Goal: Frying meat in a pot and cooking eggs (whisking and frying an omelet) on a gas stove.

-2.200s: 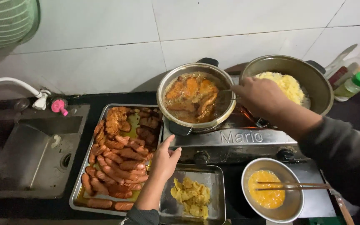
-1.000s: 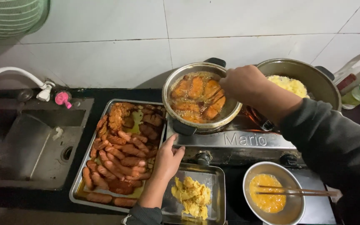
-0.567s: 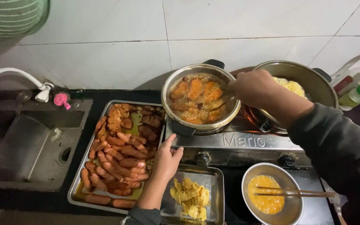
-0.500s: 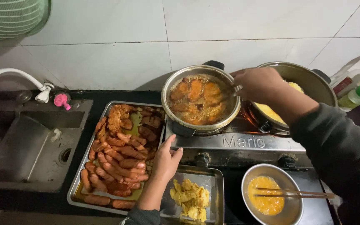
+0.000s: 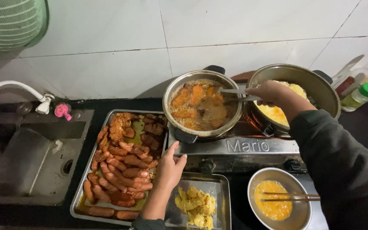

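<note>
Seen from the head camera, the right hand (image 5: 273,93) is closed around a pair of metal tongs (image 5: 235,94), whose tips reach over the rim into the frying pot (image 5: 201,105) on the left burner of the gas stove (image 5: 239,149). In that pot, orange-brown battered pieces (image 5: 190,100) sit in bubbling oil. Just beside it, on the right burner, a second, larger pot (image 5: 297,91) holds yellow scrambled egg, partly hidden behind the right wrist and its dark sleeve (image 5: 337,166). The left hand (image 5: 170,168) is open, fingers spread loosely, holding nothing, and hovers at the stove's front left corner, above the edge between two trays. To its left a large metal tray (image 5: 78,200) is filled with rows of fried sausages (image 5: 118,174) and darker fried pieces at the far end. Below the hand, a smaller tray (image 5: 222,191) carries a heap of cooked egg (image 5: 196,204). At the right, a steel bowl (image 5: 297,213) of beaten egg has chopsticks (image 5: 288,196) lying across it. A sink (image 5: 30,157) with a white tap (image 5: 5,91) lies at far left.
</note>
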